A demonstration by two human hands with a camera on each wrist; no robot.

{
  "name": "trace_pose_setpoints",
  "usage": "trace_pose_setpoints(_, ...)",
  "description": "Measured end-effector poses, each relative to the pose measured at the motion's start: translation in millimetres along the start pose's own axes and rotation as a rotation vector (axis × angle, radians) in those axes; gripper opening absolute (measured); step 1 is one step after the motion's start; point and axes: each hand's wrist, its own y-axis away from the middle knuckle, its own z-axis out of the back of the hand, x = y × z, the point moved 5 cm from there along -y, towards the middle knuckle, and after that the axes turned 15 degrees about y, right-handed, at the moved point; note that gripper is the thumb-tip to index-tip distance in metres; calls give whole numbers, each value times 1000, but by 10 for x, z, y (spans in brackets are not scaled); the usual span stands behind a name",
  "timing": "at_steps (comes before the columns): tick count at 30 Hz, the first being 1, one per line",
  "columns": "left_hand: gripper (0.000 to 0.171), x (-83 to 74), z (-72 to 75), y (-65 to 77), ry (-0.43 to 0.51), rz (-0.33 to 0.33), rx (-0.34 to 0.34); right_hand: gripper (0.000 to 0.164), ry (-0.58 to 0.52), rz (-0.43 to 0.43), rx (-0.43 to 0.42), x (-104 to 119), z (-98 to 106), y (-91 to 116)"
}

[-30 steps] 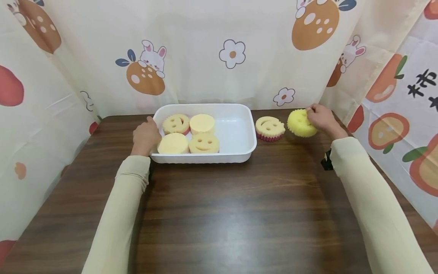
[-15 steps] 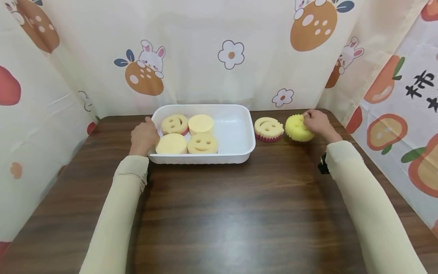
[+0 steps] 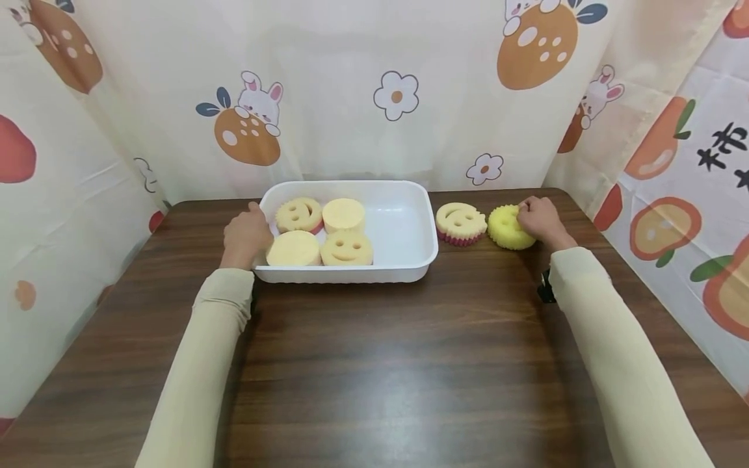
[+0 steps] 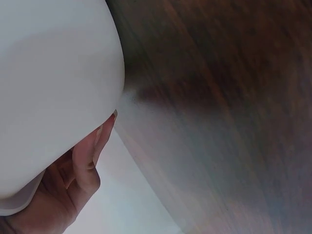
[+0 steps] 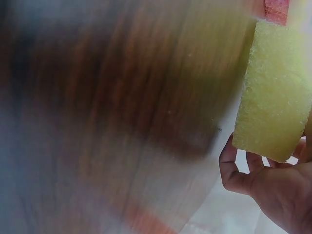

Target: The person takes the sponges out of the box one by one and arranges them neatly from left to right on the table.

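At the left end of the white tray (image 3: 345,275), my left hand (image 3: 247,234) grips the tray's wall. In the left wrist view, its curled fingers (image 4: 87,170) reach along the outside of that wall. On the right, my right hand (image 3: 541,221) holds a bright yellow smiley sponge (image 3: 504,238) by its far right edge. The right wrist view shows this sponge (image 5: 270,92) from the side, with fingers around its end. Just left of it lies a cream smiley sponge (image 3: 459,227) with a pink scalloped base, smile turned upside down.
Inside the tray's left half sit several round sponges: a smiley with a pink underside (image 3: 287,218), two plain cream rounds, one nearer (image 3: 294,248) and one farther (image 3: 344,214), and another smiley (image 3: 347,256). A patterned curtain (image 3: 345,143) hangs behind the dark wooden table (image 3: 380,364).
The right hand has lowered the yellow sponge toward the table, and it now lies flatter beside the pink-based one. My left hand keeps its place on the tray.
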Motion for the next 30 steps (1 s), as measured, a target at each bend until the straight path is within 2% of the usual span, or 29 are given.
trace_pose_setpoints(3,65,-19,-20,-2,0,2,4,34,11,-7,6,-40,-12,7)
trace_pose_setpoints(17,64,-14,-13,-15,3,-2,-22,62,32,-38,100,-34,-66,-33)
trace_pose_setpoints(25,67,9,1,-17,2,10,-7,74,-14,-73,112,-25,-92,-54)
trace_pose_setpoints(30,68,18,-8,-32,0,19,-1,74,-15,-79,109,-18,-99,-59)
